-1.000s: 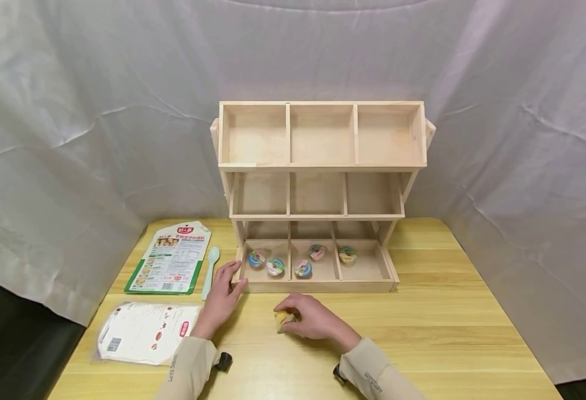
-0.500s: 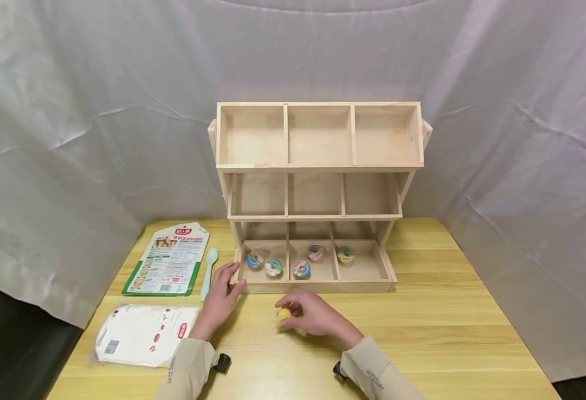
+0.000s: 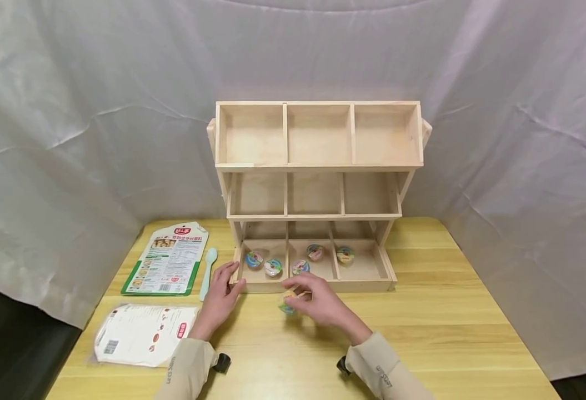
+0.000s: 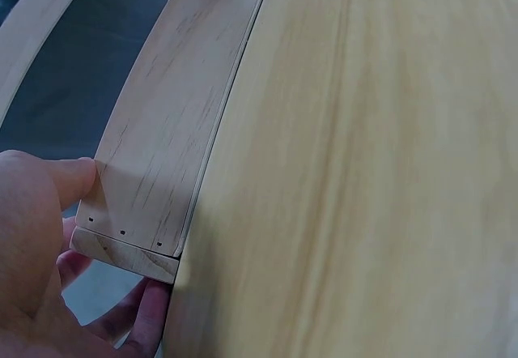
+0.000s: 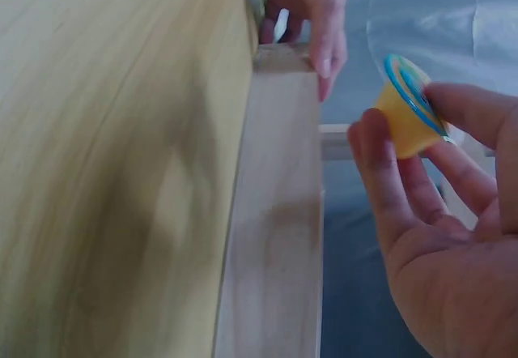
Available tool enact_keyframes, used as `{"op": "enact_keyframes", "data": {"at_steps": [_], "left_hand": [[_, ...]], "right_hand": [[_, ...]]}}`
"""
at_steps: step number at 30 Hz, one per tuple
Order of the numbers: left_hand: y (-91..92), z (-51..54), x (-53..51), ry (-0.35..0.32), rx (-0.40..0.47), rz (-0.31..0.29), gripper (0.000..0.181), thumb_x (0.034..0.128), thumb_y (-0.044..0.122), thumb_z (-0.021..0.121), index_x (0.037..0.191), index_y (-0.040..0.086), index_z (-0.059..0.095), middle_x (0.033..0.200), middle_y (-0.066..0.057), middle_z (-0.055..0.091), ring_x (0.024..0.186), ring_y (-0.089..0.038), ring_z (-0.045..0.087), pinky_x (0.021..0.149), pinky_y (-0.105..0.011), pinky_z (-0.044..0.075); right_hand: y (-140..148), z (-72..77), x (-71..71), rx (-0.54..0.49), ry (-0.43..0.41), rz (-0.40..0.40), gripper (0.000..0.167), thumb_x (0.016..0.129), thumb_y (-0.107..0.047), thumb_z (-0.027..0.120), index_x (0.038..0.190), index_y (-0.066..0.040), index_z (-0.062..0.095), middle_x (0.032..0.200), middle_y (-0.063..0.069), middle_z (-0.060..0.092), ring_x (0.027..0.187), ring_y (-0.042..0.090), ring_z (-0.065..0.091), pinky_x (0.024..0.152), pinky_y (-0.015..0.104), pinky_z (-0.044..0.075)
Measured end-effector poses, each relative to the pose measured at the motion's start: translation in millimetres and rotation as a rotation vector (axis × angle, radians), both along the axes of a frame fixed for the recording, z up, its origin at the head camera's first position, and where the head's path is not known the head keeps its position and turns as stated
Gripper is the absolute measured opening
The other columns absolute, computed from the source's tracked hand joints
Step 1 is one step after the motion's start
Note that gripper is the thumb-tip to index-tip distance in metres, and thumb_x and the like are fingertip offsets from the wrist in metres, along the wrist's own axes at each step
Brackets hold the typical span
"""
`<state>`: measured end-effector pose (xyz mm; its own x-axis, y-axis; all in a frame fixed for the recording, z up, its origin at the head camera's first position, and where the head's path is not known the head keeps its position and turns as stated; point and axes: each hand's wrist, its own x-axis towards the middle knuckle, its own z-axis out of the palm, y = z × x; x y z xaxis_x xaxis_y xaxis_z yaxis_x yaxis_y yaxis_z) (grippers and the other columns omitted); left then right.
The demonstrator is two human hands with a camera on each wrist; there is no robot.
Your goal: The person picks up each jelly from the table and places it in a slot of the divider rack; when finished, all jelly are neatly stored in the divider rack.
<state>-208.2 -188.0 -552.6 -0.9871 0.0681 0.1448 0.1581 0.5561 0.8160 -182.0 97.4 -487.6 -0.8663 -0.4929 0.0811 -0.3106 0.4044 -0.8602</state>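
A yellow jelly cup (image 3: 286, 303) with a blue-rimmed lid is pinched between the thumb and fingers of my right hand (image 3: 322, 303), held above the table just in front of the wooden rack (image 3: 317, 287). The right wrist view shows the cup (image 5: 401, 123) tilted. My left hand (image 3: 221, 297) grips the front left corner of the rack's bottom tray, thumb on the board's top edge (image 4: 154, 131), fingers round its end. Two jelly cups (image 3: 273, 268) lie in the tray's left compartment, two (image 3: 315, 252) in the middle, one (image 3: 345, 255) in the right.
The rack's middle tier (image 3: 315, 216) and top tier (image 3: 319, 166) rise behind, each with three compartments. Left of it lie a green-and-white food packet (image 3: 168, 258), a pale green spoon (image 3: 208, 275) and a white packet (image 3: 145, 336). A grey curtain (image 3: 98, 139) hangs around the table.
My right hand has lifted the jelly cup off the table area and moved it forward toward the rack, turning it in the fingers. My left hand has stayed at the rack's corner.
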Motion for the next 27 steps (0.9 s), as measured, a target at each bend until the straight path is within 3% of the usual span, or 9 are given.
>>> {"op": "enact_keyframes", "data": {"at_steps": [7, 13, 18, 22, 27], "left_hand": [[-0.2, 1.1, -1.0, -0.009, 0.002, 0.006, 0.057, 0.1069, 0.030, 0.059, 0.157, 0.009, 0.042, 0.163, -0.014, 0.032, 0.139, -0.035, 0.049, 0.109, -0.050, 0.049], [-0.2, -0.3, -0.2, -0.009, 0.002, -0.001, 0.057, 0.1073, 0.032, 0.058, 0.158, 0.010, 0.042, 0.163, -0.014, 0.031, 0.140, -0.035, 0.048, 0.108, -0.050, 0.050], [0.2, -0.8, 0.2, 0.002, 0.006, -0.002, 0.057, 0.1072, 0.031, 0.058, 0.157, 0.009, 0.042, 0.162, -0.014, 0.033, 0.139, -0.034, 0.049, 0.107, -0.050, 0.050], [0.2, -0.8, 0.2, 0.000, 0.005, -0.002, 0.057, 0.1070, 0.031, 0.059, 0.157, 0.009, 0.042, 0.162, -0.014, 0.033, 0.140, -0.034, 0.048, 0.107, -0.049, 0.049], [-0.2, -1.3, 0.1, 0.004, 0.001, 0.003, 0.057, 0.1068, 0.029, 0.059, 0.157, 0.009, 0.042, 0.162, -0.014, 0.033, 0.140, -0.034, 0.048, 0.107, -0.050, 0.049]], "right_hand": [[1.4, 9.1, -1.3, -0.056, 0.048, -0.096, 0.041, 0.100, -0.022, 0.070, 0.140, -0.015, 0.064, 0.123, 0.004, 0.069, 0.110, 0.023, 0.067, 0.089, 0.034, 0.060], [5.0, 7.6, -4.4, -0.107, 0.078, -0.109, 0.040, 0.104, -0.020, 0.064, 0.144, -0.019, 0.060, 0.130, 0.011, 0.068, 0.115, 0.024, 0.066, 0.091, 0.036, 0.059], [7.3, 7.9, -6.0, -0.150, 0.119, -0.122, 0.033, 0.107, -0.020, 0.058, 0.139, -0.014, 0.065, 0.137, 0.009, 0.064, 0.126, 0.030, 0.060, 0.097, 0.042, 0.058], [9.5, 8.1, -7.4, -0.164, 0.072, -0.167, 0.030, 0.107, -0.021, 0.058, 0.134, -0.013, 0.068, 0.142, 0.007, 0.062, 0.132, 0.031, 0.056, 0.103, 0.050, 0.054], [11.8, 4.5, -9.3, -0.215, -0.027, -0.220, 0.041, 0.099, -0.013, 0.071, 0.139, -0.013, 0.063, 0.146, 0.011, 0.056, 0.125, 0.032, 0.060, 0.098, 0.041, 0.059]]}}
